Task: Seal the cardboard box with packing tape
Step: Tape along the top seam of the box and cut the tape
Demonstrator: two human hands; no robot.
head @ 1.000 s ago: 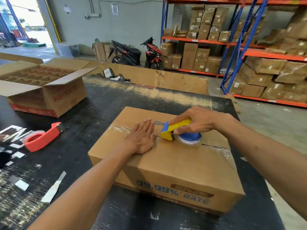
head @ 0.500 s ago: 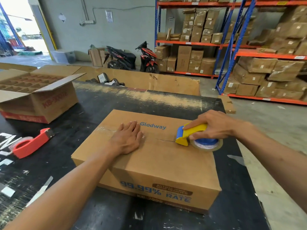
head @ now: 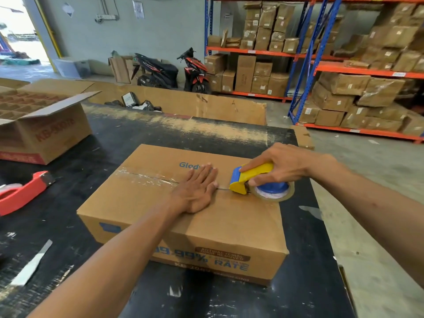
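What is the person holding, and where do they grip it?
The right hand grips the tape dispenser by its yellow handle; the left hand presses flat, holding nothing.

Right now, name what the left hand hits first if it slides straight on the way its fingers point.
The left hand lies flat on the box; straight ahead its fingertips probably meet the yellow tape dispenser first.

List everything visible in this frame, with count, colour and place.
Cardboard box: one, brown, table centre, seam partly taped.
Tape dispenser: one, yellow and blue, on the box's right end.
Second tape dispenser: one, red, table left.
Open box: one, brown, with dividers, far left.
Table: one, black, worn.
Motor scooters: two, black and red, by the wall.
Shelving racks: blue and orange, stacked with brown cartons, right.
Left hand: flat on the box top.
Right hand: gripping the yellow dispenser.
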